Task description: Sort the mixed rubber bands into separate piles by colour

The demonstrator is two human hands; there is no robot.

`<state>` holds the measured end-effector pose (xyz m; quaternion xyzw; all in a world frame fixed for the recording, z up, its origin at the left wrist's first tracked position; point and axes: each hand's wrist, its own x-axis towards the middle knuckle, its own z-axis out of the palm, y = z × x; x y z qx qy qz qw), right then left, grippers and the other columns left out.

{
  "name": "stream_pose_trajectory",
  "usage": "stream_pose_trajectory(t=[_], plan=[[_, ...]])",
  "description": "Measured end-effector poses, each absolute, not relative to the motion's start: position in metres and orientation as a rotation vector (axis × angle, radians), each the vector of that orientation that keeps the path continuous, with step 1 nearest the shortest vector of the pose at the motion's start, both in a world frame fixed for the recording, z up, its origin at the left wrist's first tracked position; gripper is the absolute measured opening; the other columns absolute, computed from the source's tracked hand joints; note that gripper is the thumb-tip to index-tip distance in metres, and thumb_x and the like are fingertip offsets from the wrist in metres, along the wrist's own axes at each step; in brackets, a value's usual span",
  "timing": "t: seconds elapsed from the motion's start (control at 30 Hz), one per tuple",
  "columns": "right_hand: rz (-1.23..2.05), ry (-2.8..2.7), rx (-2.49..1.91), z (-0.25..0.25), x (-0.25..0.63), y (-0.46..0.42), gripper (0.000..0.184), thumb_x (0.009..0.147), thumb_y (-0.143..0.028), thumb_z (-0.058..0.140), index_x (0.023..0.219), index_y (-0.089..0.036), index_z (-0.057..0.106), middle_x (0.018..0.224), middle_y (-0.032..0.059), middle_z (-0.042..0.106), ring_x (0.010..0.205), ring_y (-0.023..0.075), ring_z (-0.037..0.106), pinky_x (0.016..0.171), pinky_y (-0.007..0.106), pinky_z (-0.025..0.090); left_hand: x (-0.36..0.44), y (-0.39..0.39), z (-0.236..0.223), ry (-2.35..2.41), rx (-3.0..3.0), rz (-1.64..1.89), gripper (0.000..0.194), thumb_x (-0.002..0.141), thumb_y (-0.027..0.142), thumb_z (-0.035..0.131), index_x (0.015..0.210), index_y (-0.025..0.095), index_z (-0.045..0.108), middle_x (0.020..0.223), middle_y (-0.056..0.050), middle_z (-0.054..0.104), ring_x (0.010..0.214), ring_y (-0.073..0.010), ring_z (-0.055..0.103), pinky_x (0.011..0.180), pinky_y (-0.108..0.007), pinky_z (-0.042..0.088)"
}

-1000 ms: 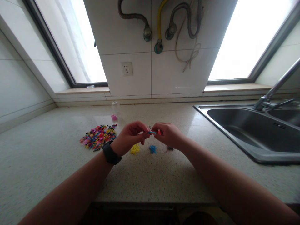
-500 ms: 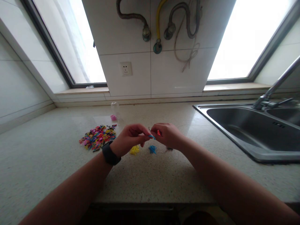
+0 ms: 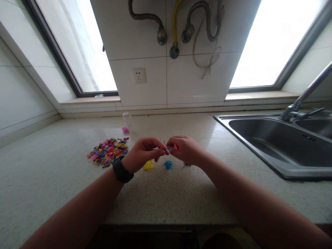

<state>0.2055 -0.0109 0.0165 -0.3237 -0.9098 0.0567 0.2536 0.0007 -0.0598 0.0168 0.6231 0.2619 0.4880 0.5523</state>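
Observation:
My left hand (image 3: 144, 152) and my right hand (image 3: 185, 148) meet over the speckled countertop (image 3: 166, 197), fingertips pinched together. Between them stretches a small blue rubber band (image 3: 169, 149); a bit of red (image 3: 175, 147) shows in my right fingers. A black watch (image 3: 121, 170) sits on my left wrist. Below the hands lie a small yellow heap of bands (image 3: 148, 165) and a small blue heap (image 3: 168, 164). Something dark lies half hidden under my right hand.
A spread pile of mixed coloured rubber bands (image 3: 107, 152) lies to the left. A clear container with pink bands (image 3: 126, 124) stands behind it. A steel sink (image 3: 280, 145) and tap (image 3: 303, 100) are on the right. Hoses and a wall socket (image 3: 139, 75) hang on the tiled wall.
Both hands stay pinched together in the same spot; the blue band shifts slightly between the fingertips. Nothing on the counter has moved.

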Motion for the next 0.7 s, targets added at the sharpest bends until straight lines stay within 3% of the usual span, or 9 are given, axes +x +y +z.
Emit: stream_pose_trajectory(t=[0.7], plan=[[0.084, -2.486, -0.884, 0.0164, 0.2067, -0.0105, 0.011, 0.087, -0.028, 0.056, 0.083, -0.022, 0.064, 0.077, -0.0007, 0.066, 0.067, 0.0114, 0.055, 0.060, 0.025, 0.029, -0.0019, -0.0598, 0.0185, 0.730, 1.601, 1.103, 0.019, 0.078, 0.031, 0.076, 0.086, 0.014, 0.071, 0.078, -0.006, 0.072, 0.057, -0.0085, 0.055, 0.053, -0.020, 0.044]])
